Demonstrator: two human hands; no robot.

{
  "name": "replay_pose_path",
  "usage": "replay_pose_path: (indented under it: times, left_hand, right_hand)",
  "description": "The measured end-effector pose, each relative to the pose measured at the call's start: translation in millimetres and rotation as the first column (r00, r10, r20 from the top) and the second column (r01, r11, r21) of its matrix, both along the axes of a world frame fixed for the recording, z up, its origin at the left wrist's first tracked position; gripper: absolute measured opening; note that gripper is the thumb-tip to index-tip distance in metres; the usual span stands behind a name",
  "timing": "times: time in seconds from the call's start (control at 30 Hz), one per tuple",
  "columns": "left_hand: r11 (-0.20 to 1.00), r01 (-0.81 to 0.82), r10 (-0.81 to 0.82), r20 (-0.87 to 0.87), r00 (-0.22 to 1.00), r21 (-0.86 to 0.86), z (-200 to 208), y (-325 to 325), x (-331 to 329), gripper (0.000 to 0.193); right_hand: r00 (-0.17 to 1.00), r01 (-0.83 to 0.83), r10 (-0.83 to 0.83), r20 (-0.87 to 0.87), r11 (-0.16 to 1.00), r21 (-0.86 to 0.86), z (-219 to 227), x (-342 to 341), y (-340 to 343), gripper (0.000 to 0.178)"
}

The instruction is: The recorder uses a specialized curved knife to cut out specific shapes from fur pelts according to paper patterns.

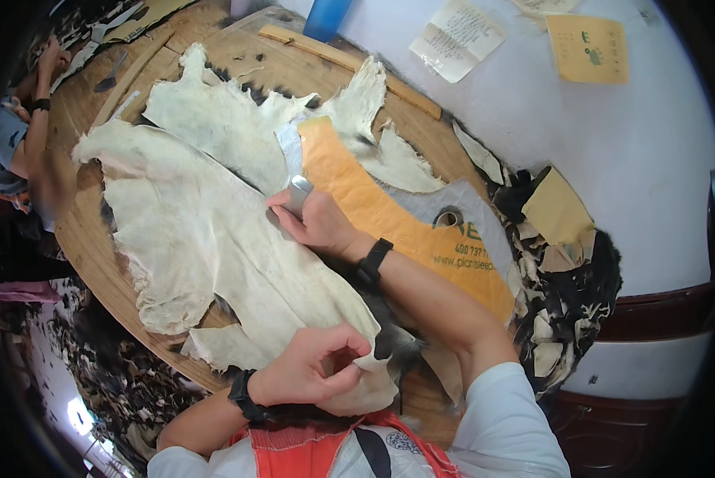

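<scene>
A large cream-coloured fur hide (190, 215) lies skin side up, with dark fur showing under some edges. Low in the view, my left hand (319, 368) is closed, pinching the near right edge of this hide between thumb and fingers. Farther up, my right hand (319, 223) grips a small flat silver tool (299, 191), perhaps a fur knife; its working end is hidden against the hide. Just right of that hand, an orange printed pattern sheet (381, 199) with a curved edge and a hole lies over a grey backing. Another pale hide (214, 107) spreads behind.
The wooden table (87, 255) carries a long wooden strip (349, 68) along its far side. Dark fur scraps (580, 311) are heaped at the right, with more on the floor (126, 366) at the left. Another person's arm (39, 127) is at the far left. Papers (457, 40) hang on the wall.
</scene>
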State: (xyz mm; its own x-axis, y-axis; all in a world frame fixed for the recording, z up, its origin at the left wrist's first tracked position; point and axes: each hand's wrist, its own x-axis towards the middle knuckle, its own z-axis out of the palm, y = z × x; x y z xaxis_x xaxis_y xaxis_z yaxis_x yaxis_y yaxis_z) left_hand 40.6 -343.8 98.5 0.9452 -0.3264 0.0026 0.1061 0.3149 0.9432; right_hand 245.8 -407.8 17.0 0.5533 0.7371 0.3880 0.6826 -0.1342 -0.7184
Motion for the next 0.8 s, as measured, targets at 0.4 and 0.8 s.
replay_pose_path:
  times: [0.4, 0.8]
  left_hand:
    - [0.999, 0.011, -0.014, 0.066, 0.998, 0.046, -3.5, 2.3, -4.7, 0.017]
    - [0.994, 0.093, -0.087, 0.109, 0.99, -0.054, 7.0, 25.6, -4.7, 0.016]
  right_hand:
    - [1.0, 0.014, -0.014, 0.01, 0.999, 0.049, -0.5, 0.3, 16.1, 0.012]
    - [0.998, 0.043, -0.043, 0.042, 0.999, -0.013, -4.9, 17.3, 50.9, 0.014]
